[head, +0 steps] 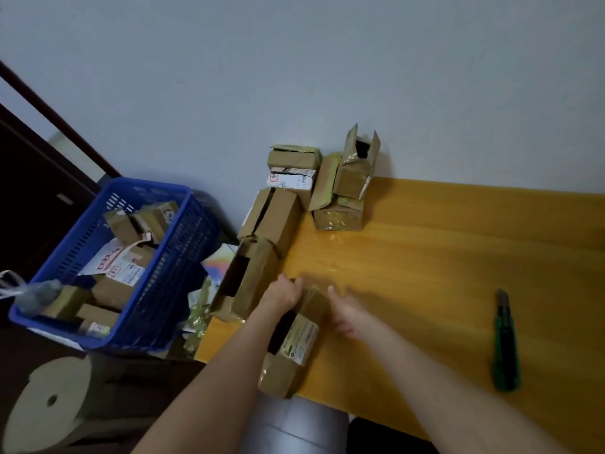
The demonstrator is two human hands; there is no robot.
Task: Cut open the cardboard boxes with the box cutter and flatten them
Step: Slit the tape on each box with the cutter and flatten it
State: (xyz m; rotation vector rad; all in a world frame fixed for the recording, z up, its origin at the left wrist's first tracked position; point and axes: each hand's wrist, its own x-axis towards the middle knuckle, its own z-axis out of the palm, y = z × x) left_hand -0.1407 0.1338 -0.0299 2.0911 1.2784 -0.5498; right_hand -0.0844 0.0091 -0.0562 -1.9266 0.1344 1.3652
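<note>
A long opened cardboard box with a printed label lies at the near left edge of the yellow wooden table. My left hand grips the box's far end. My right hand touches the box's right side with its fingers fairly straight. The green box cutter lies by itself on the table at the right, well away from both hands. Several more opened boxes line the table's left edge up to the wall.
A blue plastic basket with several cardboard boxes stands on the floor at the left. A big roll of brown paper lies near the bottom left. Further taped boxes stack against the white wall.
</note>
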